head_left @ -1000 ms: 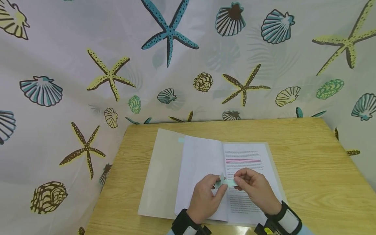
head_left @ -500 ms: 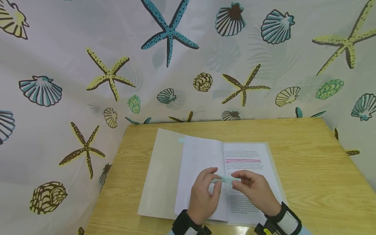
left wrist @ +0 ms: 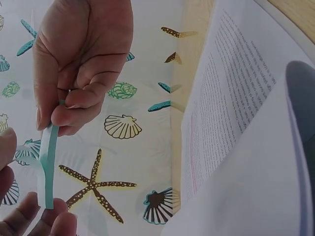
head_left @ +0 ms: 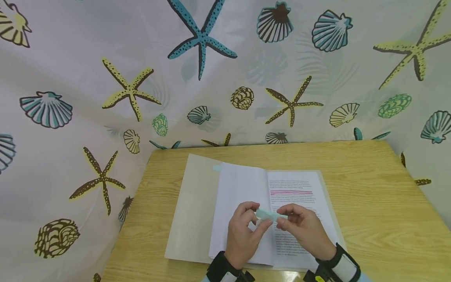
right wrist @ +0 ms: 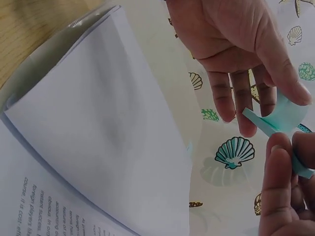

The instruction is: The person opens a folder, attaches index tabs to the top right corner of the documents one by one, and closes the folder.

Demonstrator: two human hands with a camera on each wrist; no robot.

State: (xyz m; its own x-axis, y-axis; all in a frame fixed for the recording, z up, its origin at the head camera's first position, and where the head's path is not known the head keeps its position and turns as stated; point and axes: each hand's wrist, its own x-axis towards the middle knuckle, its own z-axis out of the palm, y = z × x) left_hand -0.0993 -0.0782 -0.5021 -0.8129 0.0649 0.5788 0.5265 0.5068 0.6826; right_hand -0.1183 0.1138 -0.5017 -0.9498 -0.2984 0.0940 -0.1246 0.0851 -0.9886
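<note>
A small pad of teal sticky notes (head_left: 270, 216) is held above the open booklet (head_left: 243, 188). My right hand (head_left: 308, 227) pinches the pad's right end between thumb and fingers. At the other end, my left hand (head_left: 243, 237) has its fingertips against the pad and its thumb on a lifted sheet. That loose sheet (right wrist: 289, 114) bows away from the pad in the right wrist view. In the left wrist view the pad (left wrist: 50, 162) appears edge-on, a thin strip between both hands.
The booklet's right page (head_left: 296, 184) carries printed text with pink highlighted lines (head_left: 291, 192). A teal tab (head_left: 216, 168) sticks out at the left page's upper edge. Under the booklet is a wooden table (head_left: 380, 203), with a shell-and-starfish patterned cloth (head_left: 218, 86) behind it.
A sheet stood folded up at the pad's left end a second ago; the pad then looked flat, left fingers spread. Now the left thumb has moved right against the pad's near edge.
</note>
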